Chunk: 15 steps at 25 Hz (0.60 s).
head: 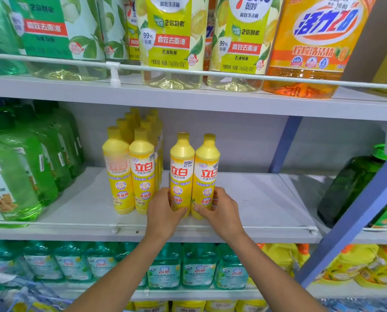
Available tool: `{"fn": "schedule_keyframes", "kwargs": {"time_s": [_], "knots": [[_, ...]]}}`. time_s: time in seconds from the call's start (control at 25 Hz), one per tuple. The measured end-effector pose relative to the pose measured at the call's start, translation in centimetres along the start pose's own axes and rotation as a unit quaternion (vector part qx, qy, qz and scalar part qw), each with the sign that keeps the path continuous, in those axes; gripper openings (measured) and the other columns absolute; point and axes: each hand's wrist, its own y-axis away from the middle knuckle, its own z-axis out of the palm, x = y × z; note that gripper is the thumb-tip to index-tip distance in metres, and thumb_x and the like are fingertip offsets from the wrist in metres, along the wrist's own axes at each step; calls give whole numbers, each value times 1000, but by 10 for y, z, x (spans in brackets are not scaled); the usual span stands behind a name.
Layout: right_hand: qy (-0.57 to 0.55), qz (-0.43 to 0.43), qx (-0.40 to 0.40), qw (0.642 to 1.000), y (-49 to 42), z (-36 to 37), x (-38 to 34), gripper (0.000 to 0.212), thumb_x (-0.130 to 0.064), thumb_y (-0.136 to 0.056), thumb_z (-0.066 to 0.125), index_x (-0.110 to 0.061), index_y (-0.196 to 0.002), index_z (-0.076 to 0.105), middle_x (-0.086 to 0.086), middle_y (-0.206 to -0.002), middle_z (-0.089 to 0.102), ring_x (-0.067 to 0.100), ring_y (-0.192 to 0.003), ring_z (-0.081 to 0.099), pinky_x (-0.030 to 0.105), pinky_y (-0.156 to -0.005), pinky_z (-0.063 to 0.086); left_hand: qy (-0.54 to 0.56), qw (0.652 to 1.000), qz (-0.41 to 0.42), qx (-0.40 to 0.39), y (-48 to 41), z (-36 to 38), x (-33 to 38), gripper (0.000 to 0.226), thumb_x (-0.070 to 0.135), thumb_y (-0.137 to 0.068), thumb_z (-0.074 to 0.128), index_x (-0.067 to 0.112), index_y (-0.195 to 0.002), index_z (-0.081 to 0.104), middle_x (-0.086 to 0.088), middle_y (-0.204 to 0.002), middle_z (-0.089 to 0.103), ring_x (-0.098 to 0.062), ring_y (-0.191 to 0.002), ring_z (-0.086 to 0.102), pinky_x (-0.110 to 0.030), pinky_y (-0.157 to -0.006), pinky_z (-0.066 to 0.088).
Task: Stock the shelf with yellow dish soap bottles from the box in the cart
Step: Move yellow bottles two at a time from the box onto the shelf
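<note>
We see the left hand point(163, 212) wrapped round the lower part of one yellow dish soap bottle point(181, 167), thumb across the front of the label and the other fingers curled behind it. The right hand point(220, 213) grips a second yellow bottle point(206, 174) the same way, thumb in front and fingers curled round its right side. Both hands are closed snugly, one bottle each.

The two held bottles stand upright and touch side by side, the right one leaning a little outward at the top. Their bases sit low at the middle shelf point(260, 199), just behind the thin white front rail point(53, 223). We cannot tell whether they rest on the board.

A narrow gap separates the pair from the stocked yellow bottles point(131, 172) on their left. To the right, bare shelf runs as far as a dark green bottle point(352, 188), and the board behind the pair is open to the back wall. A blue upright point(284, 143) stands at the rear, and a slanted blue post point(356, 217) crosses the right side of the view.

Counting, we find two bottles in hand. The stocked ones form two files, with about four caps showing in each, though the rearmost blur together. Large green bottles point(19, 176) fill the left end of this shelf. On the shelf above, we count two lemon-label bottles point(172, 41) and one orange bottle point(311, 46).
</note>
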Motion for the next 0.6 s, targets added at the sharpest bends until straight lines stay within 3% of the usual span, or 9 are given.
{"fn": "schedule_keyframes", "kwargs": {"time_s": [0.2,0.36,0.6], "knots": [[11,9,21,1000,-42,14,6,57,-39,-73,88,-18,-118,61,-4,-110,73,15,-98,69,35,-86,59,-32,997,-57,50,-35,21,9,53,22,-69,89,8,-111,61,-9,-109,71,-28,-98,68,-39,-82,57],[-21,31,38,999,-92,30,18,48,-38,-72,89,-22,-108,61,-4,-101,74,16,-93,70,41,-86,59,-34,992,-85,91,-75,52,5,48,23,-78,82,10,-117,58,-11,-116,69,-31,-109,66,-41,-91,55],[-35,20,81,996,-141,51,31,42,-32,-75,85,-20,-110,65,0,-101,75,20,-93,70,27,-75,49,-29,986,-94,136,-110,82,-16,48,26,-89,72,9,-130,53,-11,-132,59,-29,-125,55,-34,-105,40]]}}
